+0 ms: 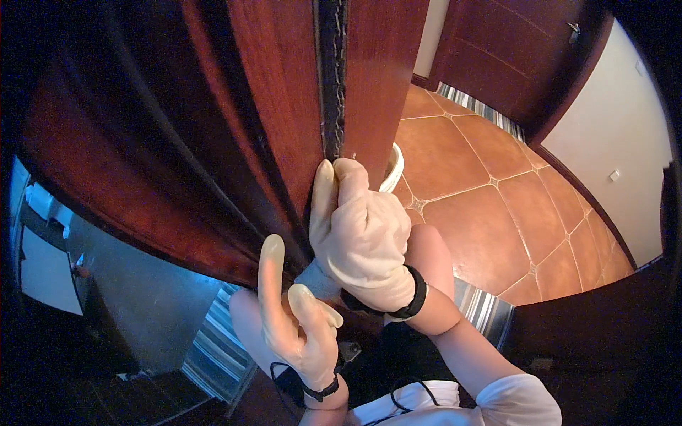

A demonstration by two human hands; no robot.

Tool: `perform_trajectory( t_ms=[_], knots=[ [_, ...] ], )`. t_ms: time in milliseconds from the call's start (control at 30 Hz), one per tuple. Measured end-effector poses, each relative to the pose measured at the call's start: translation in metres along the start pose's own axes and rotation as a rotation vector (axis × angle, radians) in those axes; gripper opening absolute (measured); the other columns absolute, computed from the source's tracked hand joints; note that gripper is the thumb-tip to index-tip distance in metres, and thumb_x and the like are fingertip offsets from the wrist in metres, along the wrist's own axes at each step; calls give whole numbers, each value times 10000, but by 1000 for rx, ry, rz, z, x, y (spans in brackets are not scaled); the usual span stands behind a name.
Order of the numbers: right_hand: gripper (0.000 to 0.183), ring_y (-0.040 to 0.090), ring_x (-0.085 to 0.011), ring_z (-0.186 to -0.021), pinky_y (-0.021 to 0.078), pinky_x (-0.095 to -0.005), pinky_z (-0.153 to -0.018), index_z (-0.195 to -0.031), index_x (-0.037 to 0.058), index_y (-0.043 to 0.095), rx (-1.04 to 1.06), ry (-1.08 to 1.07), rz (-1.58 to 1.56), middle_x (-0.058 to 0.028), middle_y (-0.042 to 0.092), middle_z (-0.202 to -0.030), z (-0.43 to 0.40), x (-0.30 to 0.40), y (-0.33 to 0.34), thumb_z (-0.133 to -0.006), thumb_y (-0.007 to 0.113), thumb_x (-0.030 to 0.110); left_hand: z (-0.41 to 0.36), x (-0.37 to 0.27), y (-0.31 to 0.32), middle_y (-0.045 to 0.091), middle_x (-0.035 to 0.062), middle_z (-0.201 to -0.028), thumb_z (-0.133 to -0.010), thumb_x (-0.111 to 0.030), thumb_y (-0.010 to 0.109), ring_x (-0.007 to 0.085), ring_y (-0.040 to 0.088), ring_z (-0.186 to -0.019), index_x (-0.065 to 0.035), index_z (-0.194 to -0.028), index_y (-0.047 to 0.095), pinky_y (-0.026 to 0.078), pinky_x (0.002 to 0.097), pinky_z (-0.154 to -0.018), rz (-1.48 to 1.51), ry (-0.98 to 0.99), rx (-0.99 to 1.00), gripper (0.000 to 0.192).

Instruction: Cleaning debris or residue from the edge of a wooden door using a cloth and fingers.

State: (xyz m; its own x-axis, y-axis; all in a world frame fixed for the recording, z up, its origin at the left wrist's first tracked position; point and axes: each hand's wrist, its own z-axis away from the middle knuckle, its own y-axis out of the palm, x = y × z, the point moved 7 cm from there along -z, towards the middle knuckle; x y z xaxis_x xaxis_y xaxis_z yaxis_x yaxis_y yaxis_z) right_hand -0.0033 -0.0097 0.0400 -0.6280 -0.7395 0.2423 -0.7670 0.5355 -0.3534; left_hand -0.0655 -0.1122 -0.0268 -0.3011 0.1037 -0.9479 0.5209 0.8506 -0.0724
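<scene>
In front of me stands a reddish-brown wooden door (287, 106), seen along its upright edge. A black strip (333, 80) with pale, ragged marks runs down that edge. My right hand (367, 234), in a cream rubber glove, presses its fingertips at the strip. Below its palm shows a light blue cloth (318, 280), bunched in that hand; the palm hides most of it. Lower and to the left, my left hand (303, 330) is raised in a matching glove, forefinger extended and fingers apart, holding nothing. Black bands circle both wrists.
Behind the door, the white rim of a round container (395, 168) rests on orange floor tiles (474, 229). Another dark door (506, 48) closes the far side, with a striped mat (482, 112) before it. More striped matting (221, 341) lies at lower left.
</scene>
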Motion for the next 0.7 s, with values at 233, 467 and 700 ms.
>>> perform_trajectory(
  t_ms=[233, 467, 700],
  knots=[
    [98, 459, -212, -363, 365, -331, -386, -853, 37, 563, 7, -33, 92, -40, 444, -452, -3, 5, 5, -876, 646, 82, 0, -7, 11, 650, 112, -909, -963, -100, 447, 63, 505, -485, 62, -1386, 418, 417, 223, -461, -101, 215, 201, 453],
    [88, 449, -189, -375, 359, -310, -399, -851, 27, 567, -4, -88, 158, -22, 444, -479, -2, 10, 9, -819, 648, 19, 5, 3, 10, 595, 47, -616, -973, -185, 457, 84, 544, -490, 68, -1417, 370, 466, 250, -526, -93, 239, 201, 518],
    [97, 459, -206, -385, 372, -316, -407, -865, 31, 564, 27, -94, 47, -36, 470, -500, -4, 5, 8, -812, 625, -22, 5, -3, 9, 604, 207, -1157, -939, -192, 458, 244, 553, -847, 54, -1308, 523, 454, 376, -752, -145, 99, 157, 448]
  ],
)
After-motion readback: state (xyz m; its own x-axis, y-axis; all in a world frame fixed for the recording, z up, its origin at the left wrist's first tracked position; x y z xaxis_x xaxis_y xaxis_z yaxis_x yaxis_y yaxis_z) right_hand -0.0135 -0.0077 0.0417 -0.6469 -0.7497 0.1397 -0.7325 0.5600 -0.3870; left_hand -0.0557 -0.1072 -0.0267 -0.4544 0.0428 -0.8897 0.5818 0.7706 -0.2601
